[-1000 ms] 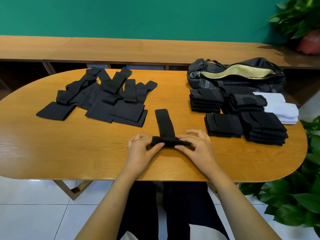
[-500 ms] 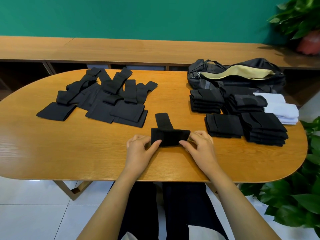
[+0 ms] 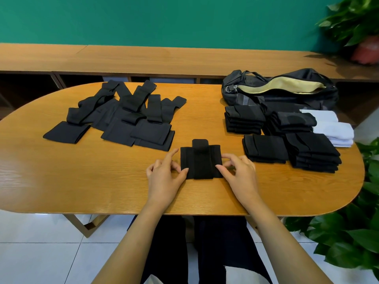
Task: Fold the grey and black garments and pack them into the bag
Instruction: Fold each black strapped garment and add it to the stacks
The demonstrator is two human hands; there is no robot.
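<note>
black garment (image 3: 200,162), folded flat, lies at the table's (image 3: 102,181) 6 o'clock. left hand's (image 3: 164,177) spread thumb and forefinger touch one edge; right hand (image 3: 239,173) pinches the other. bag (image 3: 287,99) at 1 o'clock gapes unzipped, tan lining showing, contents hidden.

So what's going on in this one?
A person is folding a small black fabric garment lying flat on the oval wooden table. The left hand touches its left edge and the right hand its right edge. Unfolded black fabric pieces lie spread to the left. Folded black stacks and folded white items sit on the right, in front of the open dark bag, not yet packed.
</note>
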